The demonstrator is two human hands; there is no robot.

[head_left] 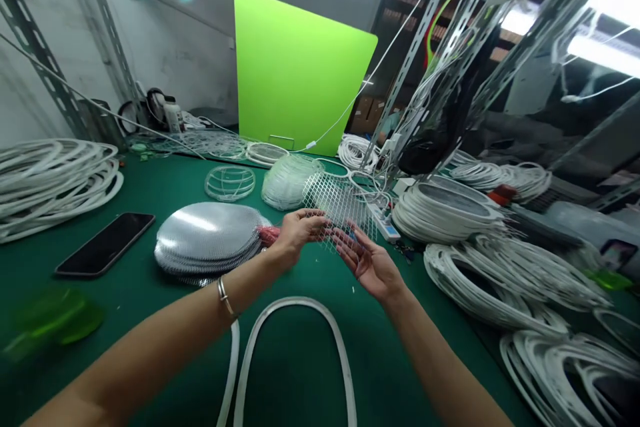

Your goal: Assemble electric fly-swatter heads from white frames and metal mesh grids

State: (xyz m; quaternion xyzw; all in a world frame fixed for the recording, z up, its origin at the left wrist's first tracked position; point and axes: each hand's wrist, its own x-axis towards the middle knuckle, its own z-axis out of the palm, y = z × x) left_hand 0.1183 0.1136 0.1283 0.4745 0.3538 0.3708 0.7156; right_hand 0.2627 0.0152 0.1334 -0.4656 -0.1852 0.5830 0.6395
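Observation:
Both my hands hold a piece of white wire mesh (336, 203) up over the green table (165, 187). My left hand (299, 232) pinches its near left edge, fingers closed. My right hand (369, 261) supports the mesh from below, palm up, fingers partly spread under it. A silver bangle circles my left wrist. Just left of my left hand lies a stack of round silvery mesh discs (207, 235). A white oval frame (295, 347) lies on the table in front of me, below my arms.
A black phone (106, 243) lies at left, with coiled white frames (50, 180) beyond it. Several stacks of white frames (450, 210) fill the right side. A power strip (383, 221), a wire dome (230, 182), a green board (295, 73) and metal racking stand behind.

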